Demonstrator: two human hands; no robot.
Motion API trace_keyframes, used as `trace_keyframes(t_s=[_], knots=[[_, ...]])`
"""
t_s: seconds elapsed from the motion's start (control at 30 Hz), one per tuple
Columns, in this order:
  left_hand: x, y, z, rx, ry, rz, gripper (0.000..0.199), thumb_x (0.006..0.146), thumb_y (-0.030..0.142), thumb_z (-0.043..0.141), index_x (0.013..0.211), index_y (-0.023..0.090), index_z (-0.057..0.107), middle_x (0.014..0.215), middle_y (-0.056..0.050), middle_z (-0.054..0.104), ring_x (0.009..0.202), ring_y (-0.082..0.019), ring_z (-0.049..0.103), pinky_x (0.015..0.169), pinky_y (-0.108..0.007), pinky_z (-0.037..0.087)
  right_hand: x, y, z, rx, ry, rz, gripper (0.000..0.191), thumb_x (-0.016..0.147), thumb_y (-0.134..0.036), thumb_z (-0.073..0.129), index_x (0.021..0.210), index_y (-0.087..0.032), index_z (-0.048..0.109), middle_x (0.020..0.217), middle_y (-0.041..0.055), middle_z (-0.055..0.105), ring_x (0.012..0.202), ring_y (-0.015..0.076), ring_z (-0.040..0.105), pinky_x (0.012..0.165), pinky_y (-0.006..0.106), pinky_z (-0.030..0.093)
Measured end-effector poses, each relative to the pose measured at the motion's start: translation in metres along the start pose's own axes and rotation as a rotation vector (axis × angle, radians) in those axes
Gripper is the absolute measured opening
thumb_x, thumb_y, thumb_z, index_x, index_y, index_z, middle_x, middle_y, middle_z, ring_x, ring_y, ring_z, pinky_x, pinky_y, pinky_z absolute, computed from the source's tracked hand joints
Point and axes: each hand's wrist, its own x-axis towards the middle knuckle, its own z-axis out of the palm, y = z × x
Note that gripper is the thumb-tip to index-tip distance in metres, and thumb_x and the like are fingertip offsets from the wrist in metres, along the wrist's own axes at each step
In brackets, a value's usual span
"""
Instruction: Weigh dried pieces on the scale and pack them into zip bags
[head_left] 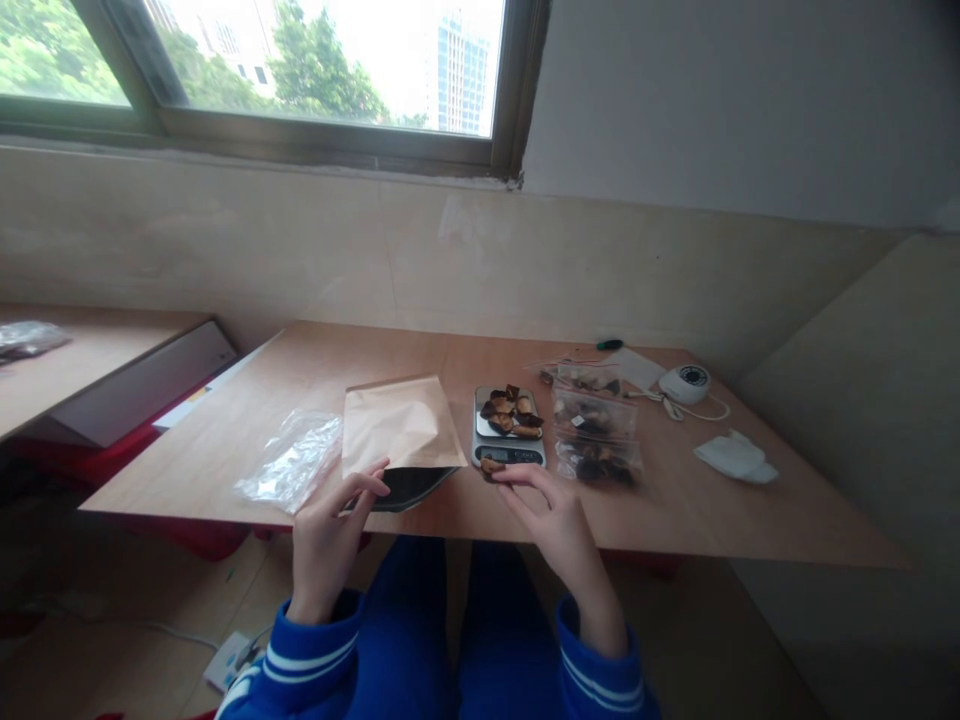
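Note:
My right hand [547,510] pinches a brown dried mushroom piece [491,467] just in front of a small digital scale [517,455]. On the scale's pan lies a heap of dried mushroom pieces [511,410], dark brown with paler sides. My left hand [341,525] is closed at the near edge of a brown paper bag [397,420], thumb and fingers gripping its mouth. The bag lies flat and gapes toward me, its dark inside [409,487] showing. I cannot make out whether anything is inside it.
A crumpled clear plastic bag [292,460] lies left of the paper bag. Zip bags of dark dried pieces [596,415] line up right of the scale. Farther right are a white dome camera [684,382] with its cable, a green-handled tool [610,344] and white tissue [735,457].

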Motion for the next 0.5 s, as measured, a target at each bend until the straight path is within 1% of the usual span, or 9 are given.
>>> trace_keyframes(t_s=[0.1, 0.17, 0.3, 0.4, 0.5], knots=[[0.001, -0.001, -0.003, 0.002, -0.021, 0.017, 0.018, 0.084, 0.035, 0.057, 0.073, 0.024, 0.064, 0.108, 0.000, 0.072, 0.104, -0.021, 0.066, 0.073, -0.025, 0.058, 0.010, 0.017, 0.004, -0.047, 0.058, 0.020, 0.012, 0.084, -0.022, 0.058, 0.088, -0.020, 0.068, 0.094, 0.0058, 0.071, 0.090, 0.0198, 0.066, 0.083, 0.032, 0.053], [0.002, -0.002, -0.005, 0.010, -0.028, 0.027, 0.018, 0.085, 0.035, 0.057, 0.072, 0.024, 0.064, 0.107, -0.001, 0.072, 0.104, -0.022, 0.066, 0.071, -0.026, 0.059, 0.023, 0.027, 0.005, -0.091, 0.066, 0.037, 0.013, 0.084, -0.023, 0.056, 0.088, -0.020, 0.068, 0.095, 0.0064, 0.071, 0.088, 0.0204, 0.066, 0.081, 0.033, 0.053], [0.001, -0.007, -0.008, 0.020, -0.030, 0.057, 0.017, 0.085, 0.034, 0.057, 0.072, 0.024, 0.063, 0.108, -0.001, 0.072, 0.106, -0.023, 0.065, 0.072, -0.028, 0.059, 0.064, 0.047, 0.004, -0.214, 0.038, 0.050, 0.016, 0.082, -0.021, 0.054, 0.089, -0.018, 0.069, 0.094, 0.0071, 0.071, 0.085, 0.0207, 0.066, 0.080, 0.034, 0.051], [-0.001, -0.011, -0.009, 0.022, -0.046, 0.057, 0.017, 0.085, 0.035, 0.057, 0.073, 0.024, 0.062, 0.109, 0.000, 0.072, 0.108, -0.023, 0.064, 0.074, -0.027, 0.059, 0.101, 0.060, 0.004, -0.338, -0.015, 0.020, 0.016, 0.082, -0.018, 0.055, 0.090, -0.017, 0.069, 0.094, 0.0075, 0.071, 0.087, 0.0202, 0.065, 0.082, 0.033, 0.049], [-0.002, -0.013, -0.010, 0.017, -0.064, 0.044, 0.018, 0.085, 0.037, 0.056, 0.073, 0.025, 0.063, 0.110, 0.001, 0.071, 0.107, -0.023, 0.064, 0.073, -0.026, 0.059, 0.135, 0.071, 0.005, -0.478, -0.140, -0.019, 0.018, 0.083, -0.015, 0.055, 0.092, -0.017, 0.070, 0.097, 0.0079, 0.072, 0.092, 0.0201, 0.064, 0.086, 0.032, 0.046]])
